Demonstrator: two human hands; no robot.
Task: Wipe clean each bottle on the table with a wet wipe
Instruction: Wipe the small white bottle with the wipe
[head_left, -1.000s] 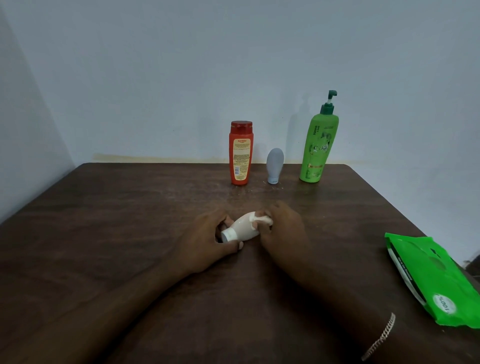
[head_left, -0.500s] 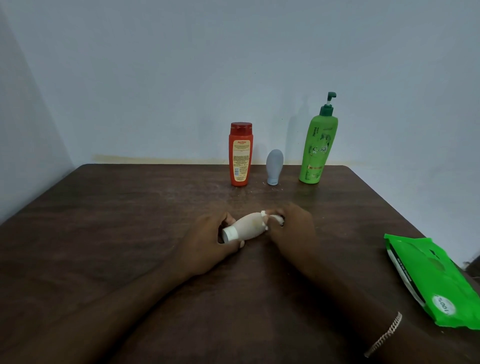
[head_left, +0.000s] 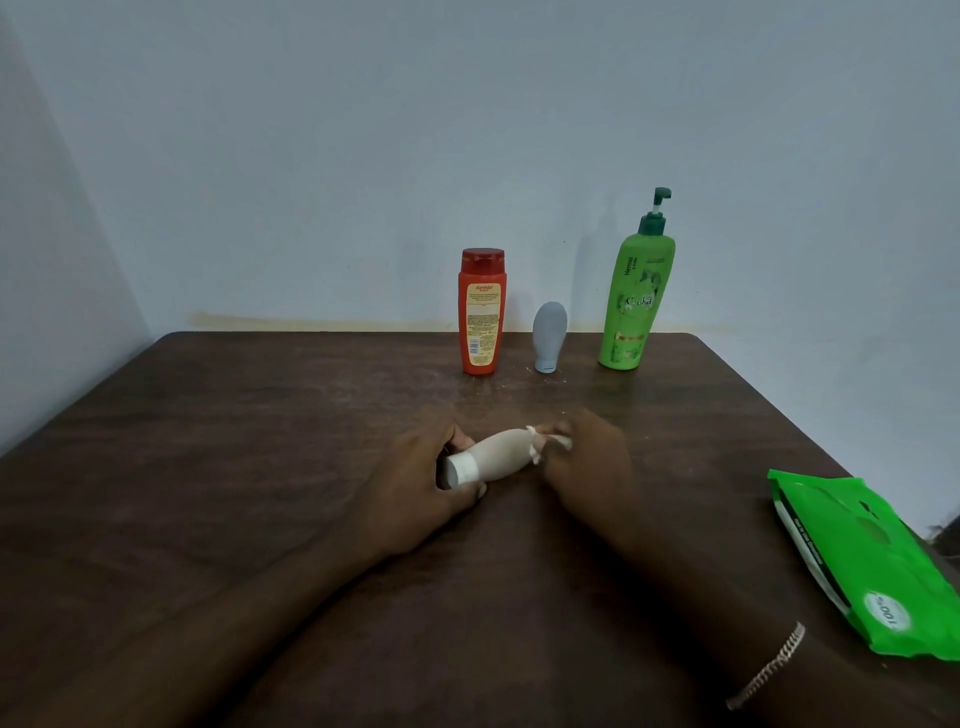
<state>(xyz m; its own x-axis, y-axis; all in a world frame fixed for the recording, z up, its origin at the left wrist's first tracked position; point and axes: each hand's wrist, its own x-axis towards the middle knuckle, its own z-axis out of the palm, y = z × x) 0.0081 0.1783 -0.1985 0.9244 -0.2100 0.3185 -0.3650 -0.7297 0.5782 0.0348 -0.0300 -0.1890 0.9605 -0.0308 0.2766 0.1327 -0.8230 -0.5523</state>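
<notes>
A small cream bottle (head_left: 498, 454) with a white cap lies on its side between my hands at the table's middle. My left hand (head_left: 415, 488) grips its cap end. My right hand (head_left: 587, 462) holds a crumpled white wet wipe (head_left: 540, 447) against the bottle's far end. At the back stand an orange bottle (head_left: 482, 312), a small grey bottle (head_left: 548, 336) set on its cap, and a tall green pump bottle (head_left: 635, 301).
A green pack of wet wipes (head_left: 862, 561) lies at the table's right edge. The dark wooden table (head_left: 208, 467) meets a pale wall at the back and on the left.
My right hand with the wipe has slid rightward along the cream bottle toward its far end, uncovering more of the body. My left hand has stayed on the cap end.
</notes>
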